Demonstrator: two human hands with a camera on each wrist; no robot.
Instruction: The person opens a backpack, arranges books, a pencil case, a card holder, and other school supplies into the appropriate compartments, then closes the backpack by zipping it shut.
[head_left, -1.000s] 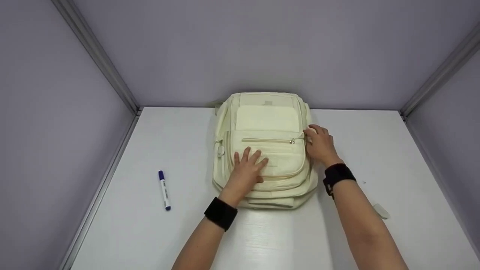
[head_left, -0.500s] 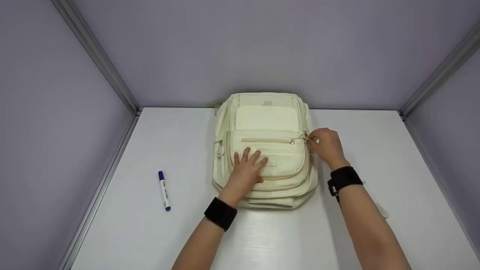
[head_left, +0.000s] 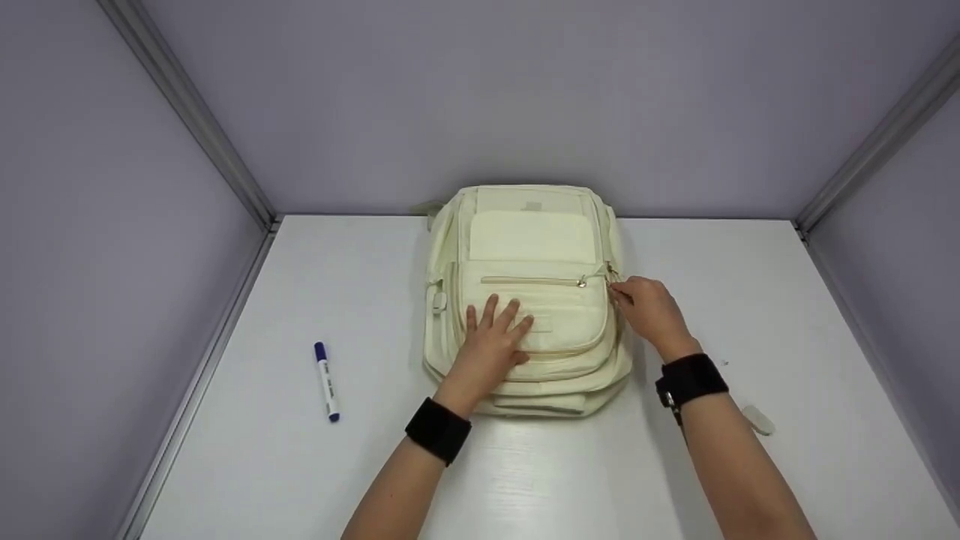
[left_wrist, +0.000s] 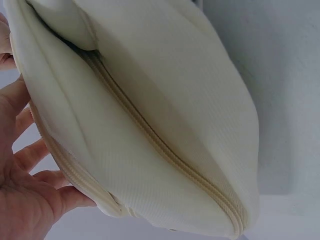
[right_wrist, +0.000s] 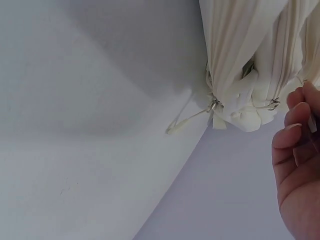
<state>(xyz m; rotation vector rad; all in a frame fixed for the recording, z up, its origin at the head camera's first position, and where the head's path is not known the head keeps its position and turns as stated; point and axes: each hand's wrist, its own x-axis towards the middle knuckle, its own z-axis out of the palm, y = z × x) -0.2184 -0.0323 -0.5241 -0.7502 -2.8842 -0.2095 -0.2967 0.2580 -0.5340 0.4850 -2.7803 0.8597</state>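
Note:
A cream backpack [head_left: 532,236] lies front side up on the white table, its top toward the back wall. My left hand [head_left: 487,356] rests on its lower front with fingers spread. In the left wrist view, the fingers of the left hand [left_wrist: 30,190] lie along the bag's front beside a tan zipper [left_wrist: 160,145]. At the bag's right side, my right hand [head_left: 654,315] pinches a zipper pull. In the right wrist view the fingertips of the right hand [right_wrist: 300,160] close on this pull, mostly hidden by them. Another zipper pull with a cord loop [right_wrist: 187,120] hangs free nearby.
A white marker with a blue cap [head_left: 327,382] lies on the table left of the backpack. To the right, near my forearm, is a small pale oblong object [head_left: 759,420]. Grey-violet panels [head_left: 525,90] enclose the back and sides.
My right hand has gone from loosely spread fingers at the bag's right edge to pinching the zipper pull, then moved slightly toward me. The left hand has stayed on the bag.

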